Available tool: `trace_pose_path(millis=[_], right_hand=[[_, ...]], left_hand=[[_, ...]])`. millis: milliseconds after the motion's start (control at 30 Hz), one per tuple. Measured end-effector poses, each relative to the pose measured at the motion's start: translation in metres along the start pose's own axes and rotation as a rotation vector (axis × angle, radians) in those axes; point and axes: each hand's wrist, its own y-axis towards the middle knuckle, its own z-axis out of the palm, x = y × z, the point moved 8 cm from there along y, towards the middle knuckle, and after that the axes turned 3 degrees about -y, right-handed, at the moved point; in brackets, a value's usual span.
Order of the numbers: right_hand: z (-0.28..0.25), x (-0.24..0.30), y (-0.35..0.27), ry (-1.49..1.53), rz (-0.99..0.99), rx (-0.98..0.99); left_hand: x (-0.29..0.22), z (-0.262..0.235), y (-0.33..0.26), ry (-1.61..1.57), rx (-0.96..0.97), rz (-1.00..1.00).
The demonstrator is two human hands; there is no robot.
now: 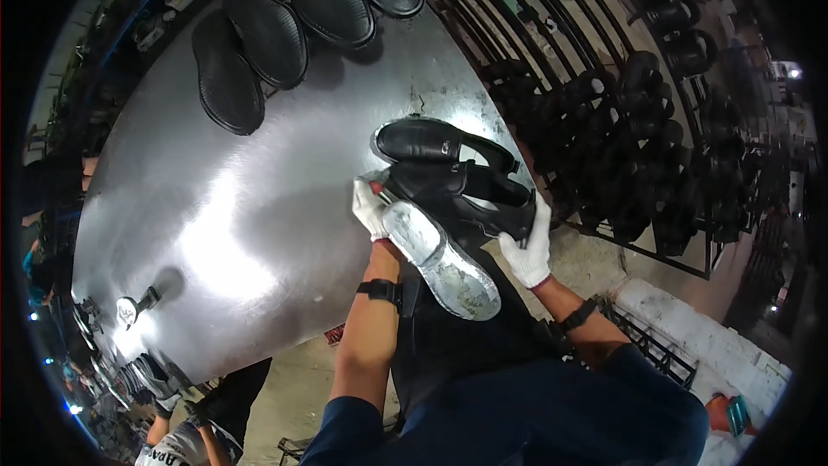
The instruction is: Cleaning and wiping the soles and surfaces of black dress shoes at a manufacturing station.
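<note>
My left hand (368,209), in a white glove, is closed around a small red object (377,188), mostly hidden by the fingers, beside the toe of a black shoe (448,185). My right hand (530,246), also gloved in white, grips that shoe at its heel end. A second black shoe (418,138) lies just beyond it on the metal table (285,147). Below the held shoe, between my forearms, is a silver, sole-shaped metal form (444,263) with a worn, patchy surface.
Several black soles (228,73) lie along the table's far edge. To the right stand black metal racks (552,26) with many dark shoes (604,138). A small metal fixture (129,309) sits near the left edge. Another person's gloved hands (194,414) show at lower left.
</note>
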Motion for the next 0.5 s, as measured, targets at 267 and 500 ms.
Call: trace_pose_path(millis=[267,500], right_hand=[[0.015,-0.013,0.016,-0.492,-0.164,0.271],[0.048,0.098,0.01,-0.083,-0.155,0.427]], left_hand=[[-0.001,0.017,-0.047,-0.627,0.193,-0.504],[-0.015,0.047,-0.029,-0.286,0.019,-0.529]])
